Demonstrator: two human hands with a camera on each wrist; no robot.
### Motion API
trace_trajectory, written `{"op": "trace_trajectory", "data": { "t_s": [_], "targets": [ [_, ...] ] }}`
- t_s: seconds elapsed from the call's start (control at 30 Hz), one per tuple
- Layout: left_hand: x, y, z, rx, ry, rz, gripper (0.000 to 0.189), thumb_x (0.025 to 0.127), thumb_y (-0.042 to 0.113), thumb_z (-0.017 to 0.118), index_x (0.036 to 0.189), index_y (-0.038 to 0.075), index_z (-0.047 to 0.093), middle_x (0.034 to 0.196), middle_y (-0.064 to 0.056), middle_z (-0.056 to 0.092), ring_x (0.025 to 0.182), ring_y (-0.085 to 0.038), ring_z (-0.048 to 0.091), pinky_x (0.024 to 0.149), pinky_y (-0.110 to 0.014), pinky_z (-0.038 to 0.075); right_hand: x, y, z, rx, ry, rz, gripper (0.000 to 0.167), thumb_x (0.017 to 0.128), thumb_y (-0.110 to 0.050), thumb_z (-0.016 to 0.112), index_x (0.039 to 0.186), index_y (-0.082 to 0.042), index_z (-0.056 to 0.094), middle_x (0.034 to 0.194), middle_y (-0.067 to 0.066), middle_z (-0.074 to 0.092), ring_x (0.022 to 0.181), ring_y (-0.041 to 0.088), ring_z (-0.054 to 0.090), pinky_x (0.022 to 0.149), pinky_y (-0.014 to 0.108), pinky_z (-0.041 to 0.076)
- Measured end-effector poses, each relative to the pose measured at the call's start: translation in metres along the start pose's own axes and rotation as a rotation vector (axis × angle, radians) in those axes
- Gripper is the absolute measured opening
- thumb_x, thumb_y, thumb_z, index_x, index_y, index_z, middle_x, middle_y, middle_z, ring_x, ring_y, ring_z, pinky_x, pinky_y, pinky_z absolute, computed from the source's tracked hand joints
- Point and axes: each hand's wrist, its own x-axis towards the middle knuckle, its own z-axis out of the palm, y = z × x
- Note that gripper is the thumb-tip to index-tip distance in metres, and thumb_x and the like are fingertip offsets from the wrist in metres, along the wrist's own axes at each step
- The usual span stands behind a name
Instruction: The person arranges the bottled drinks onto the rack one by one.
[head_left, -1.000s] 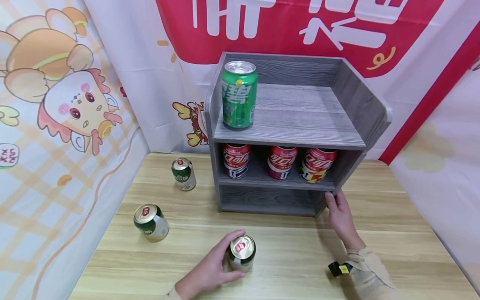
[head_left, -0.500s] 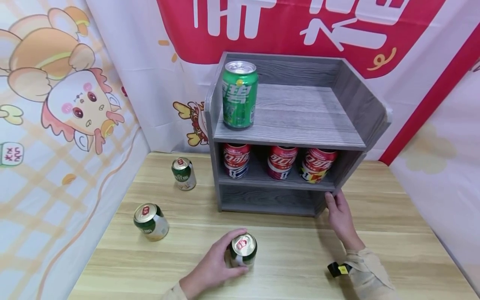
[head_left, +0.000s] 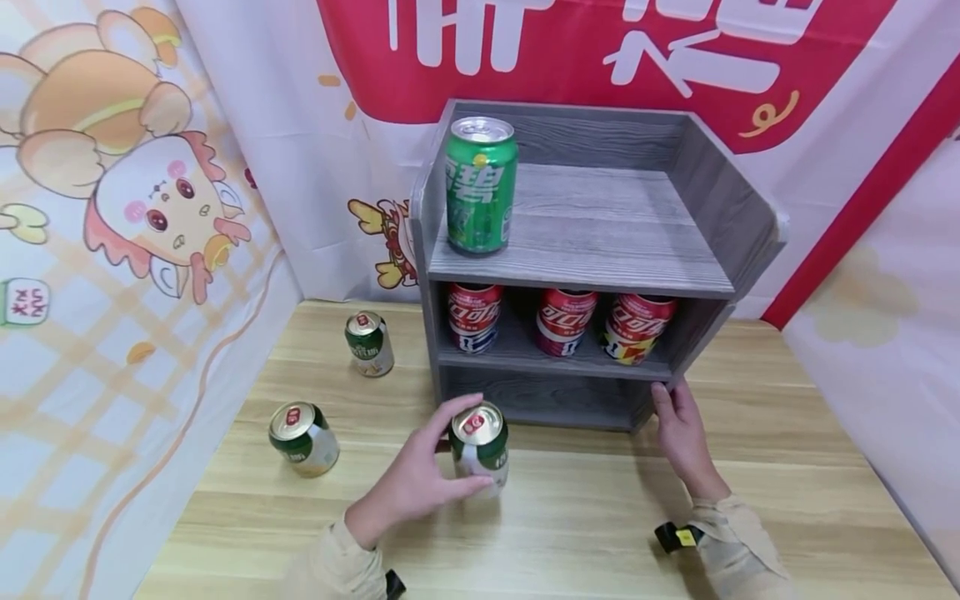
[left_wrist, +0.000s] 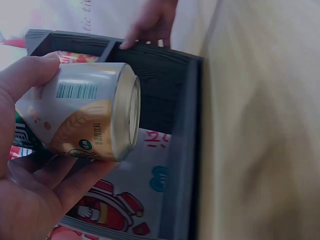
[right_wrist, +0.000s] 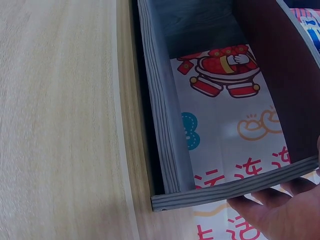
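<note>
My left hand (head_left: 420, 471) grips a short green-and-white can (head_left: 480, 442) with a gold lid and red tab, in front of the shelf's bottom compartment. In the left wrist view the can (left_wrist: 85, 107) lies between thumb and fingers, its gold base clear of the table. My right hand (head_left: 682, 425) holds the right side panel of the grey wooden shelf (head_left: 555, 367) low down. The right wrist view shows its fingers (right_wrist: 270, 197) against the panel's outer side, beside the bottom compartment.
Two like cans, one nearer (head_left: 303, 442) and one farther (head_left: 369, 343), stand left of the shelf. A green can (head_left: 480, 187) stands on its top. Three red cola cans (head_left: 566, 321) fill part of the middle tier. Printed cloth (head_left: 337, 167) hangs behind.
The left hand has lifted the can from the table and moved it forward, toward the shelf. The right hand stays at the shelf's side.
</note>
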Motion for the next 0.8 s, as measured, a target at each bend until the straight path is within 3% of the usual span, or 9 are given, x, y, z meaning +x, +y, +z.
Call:
{"op": "trace_trajectory", "data": {
  "t_s": [0.13, 0.27, 0.57, 0.8],
  "targets": [
    [0.013, 0.004, -0.006, -0.003, 0.037, 0.018, 0.096, 0.074, 0.013, 0.093, 0.153, 0.032, 0.041, 0.140, -0.001, 0.057, 0.118, -0.021, 0.060, 0.092, -0.040, 0.057, 0.001, -0.002, -0.001, -0.013, -0.008, 0.011, 0.053, 0.112, -0.031, 0.037, 0.161, -0.012, 0.028, 0.158, 0.015, 0.039, 0.134, 0.006, 0.041, 0.097, 0.013, 0.047],
    [0.021, 0.002, -0.008, -0.032, 0.030, 0.031, 0.096, 0.076, 0.010, 0.091, 0.154, 0.029, 0.038, 0.137, -0.003, 0.058, 0.116, -0.021, 0.061, 0.093, -0.037, 0.057, 0.002, -0.004, 0.000, -0.011, 0.000, 0.015, 0.054, 0.112, -0.032, 0.037, 0.161, -0.012, 0.028, 0.158, 0.015, 0.039, 0.133, 0.005, 0.042, 0.098, 0.015, 0.048],
    [0.025, -0.006, 0.000, -0.087, 0.006, 0.034, 0.094, 0.071, 0.001, 0.088, 0.147, 0.011, 0.034, 0.132, -0.010, 0.058, 0.116, -0.024, 0.061, 0.100, -0.038, 0.055, 0.001, -0.002, 0.001, -0.010, 0.001, 0.006, 0.054, 0.112, -0.031, 0.037, 0.161, -0.011, 0.028, 0.158, 0.015, 0.039, 0.134, 0.005, 0.041, 0.101, 0.016, 0.048],
    [0.027, -0.009, 0.011, -0.103, -0.032, 0.012, 0.091, 0.070, -0.002, 0.081, 0.146, 0.008, 0.033, 0.129, -0.005, 0.061, 0.117, -0.022, 0.061, 0.109, -0.045, 0.048, 0.000, -0.001, 0.000, 0.001, 0.002, -0.003, 0.054, 0.112, -0.030, 0.037, 0.161, -0.011, 0.028, 0.158, 0.015, 0.039, 0.133, 0.004, 0.041, 0.101, 0.016, 0.048]
  ]
}}
